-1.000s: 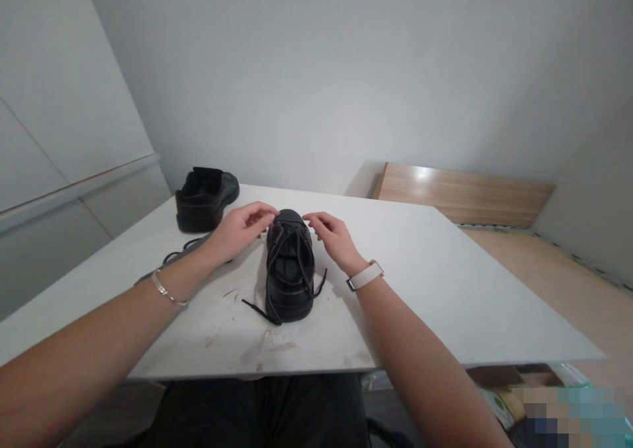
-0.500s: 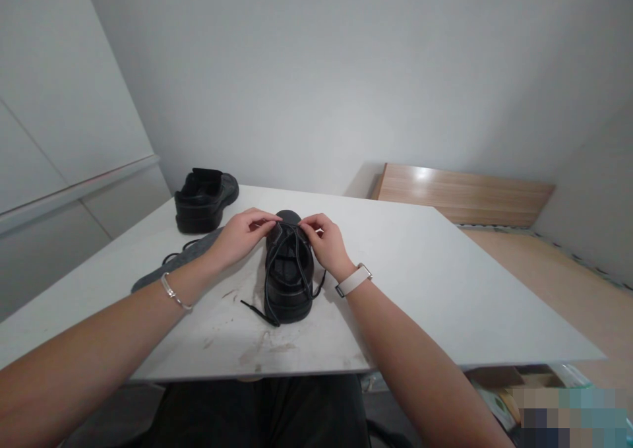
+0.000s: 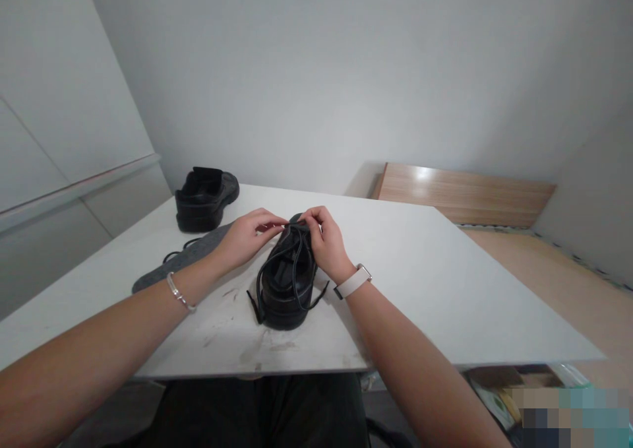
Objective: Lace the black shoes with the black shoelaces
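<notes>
A black shoe (image 3: 285,299) stands before me, heel toward me and toe pointing away. Its shoelace (image 3: 259,283) hangs in loose loops over the opening, one end falling on each side. At the shoe's front lacing, my left hand (image 3: 254,235) pinches the lace from the left. My right hand (image 3: 324,240) is closed at the same spot from the right, thumb and fingers together on the lace. The fingertips hide the exact part of the lace they grip.
A second black shoe (image 3: 200,204) stands at the table's far left corner. A grey insole (image 3: 171,268) and a dark lace (image 3: 171,256) lie by my left forearm. Dark smudges mark the white table (image 3: 420,289). A wooden board (image 3: 465,194) stands beyond it at right.
The shoe has turned slightly, its toe swinging right and its heel a little left. Both hands have moved closer together over the lacing, mainly the left hand moving right.
</notes>
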`<action>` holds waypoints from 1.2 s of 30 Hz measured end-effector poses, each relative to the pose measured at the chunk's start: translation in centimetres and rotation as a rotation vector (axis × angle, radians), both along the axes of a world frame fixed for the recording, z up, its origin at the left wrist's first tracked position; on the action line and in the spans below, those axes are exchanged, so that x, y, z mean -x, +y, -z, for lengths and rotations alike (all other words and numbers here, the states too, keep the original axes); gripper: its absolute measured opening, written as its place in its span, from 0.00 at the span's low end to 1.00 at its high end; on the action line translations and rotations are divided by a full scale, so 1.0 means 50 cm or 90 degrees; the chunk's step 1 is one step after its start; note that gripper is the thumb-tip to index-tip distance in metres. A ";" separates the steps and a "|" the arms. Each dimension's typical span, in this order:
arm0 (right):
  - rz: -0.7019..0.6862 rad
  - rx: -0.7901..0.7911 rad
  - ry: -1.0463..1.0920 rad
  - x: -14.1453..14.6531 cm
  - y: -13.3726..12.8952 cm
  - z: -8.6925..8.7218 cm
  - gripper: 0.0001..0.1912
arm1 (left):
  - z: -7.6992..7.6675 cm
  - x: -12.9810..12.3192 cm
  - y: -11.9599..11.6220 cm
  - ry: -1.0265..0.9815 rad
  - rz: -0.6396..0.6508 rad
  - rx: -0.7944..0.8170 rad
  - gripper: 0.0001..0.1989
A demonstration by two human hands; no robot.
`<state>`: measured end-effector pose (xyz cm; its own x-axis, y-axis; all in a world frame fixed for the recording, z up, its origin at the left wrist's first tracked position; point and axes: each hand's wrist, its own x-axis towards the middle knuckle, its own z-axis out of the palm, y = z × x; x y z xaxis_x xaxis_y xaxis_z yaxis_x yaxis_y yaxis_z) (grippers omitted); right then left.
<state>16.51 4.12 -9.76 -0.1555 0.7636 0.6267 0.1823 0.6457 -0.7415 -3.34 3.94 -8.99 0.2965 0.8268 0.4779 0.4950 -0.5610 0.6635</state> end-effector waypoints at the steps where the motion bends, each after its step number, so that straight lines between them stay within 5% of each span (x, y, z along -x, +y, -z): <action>1: -0.008 0.002 0.008 0.001 -0.001 -0.001 0.09 | -0.001 -0.001 -0.001 -0.003 0.001 -0.007 0.17; 12: -0.012 0.034 0.098 0.007 0.006 0.007 0.08 | -0.003 -0.012 -0.012 0.027 0.005 -0.047 0.12; 19: -0.069 0.069 0.160 0.008 0.017 0.009 0.11 | -0.009 -0.013 -0.029 -0.100 0.044 -0.041 0.07; 27: -0.176 0.159 0.142 -0.012 0.000 -0.012 0.14 | -0.034 -0.005 -0.043 -0.048 -0.035 -0.072 0.09; 33: 0.038 0.034 0.069 -0.030 0.014 -0.010 0.09 | -0.024 0.026 -0.011 0.250 -0.087 -0.105 0.14; 36: 0.163 0.067 0.092 -0.044 0.033 -0.002 0.06 | -0.023 0.036 -0.003 0.312 -0.153 -0.053 0.16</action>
<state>18.70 5.75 -9.64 0.1347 0.8286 0.5434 0.2163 0.5106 -0.8322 -5.16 3.79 -7.85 0.3085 0.8638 0.3983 0.8555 -0.4350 0.2810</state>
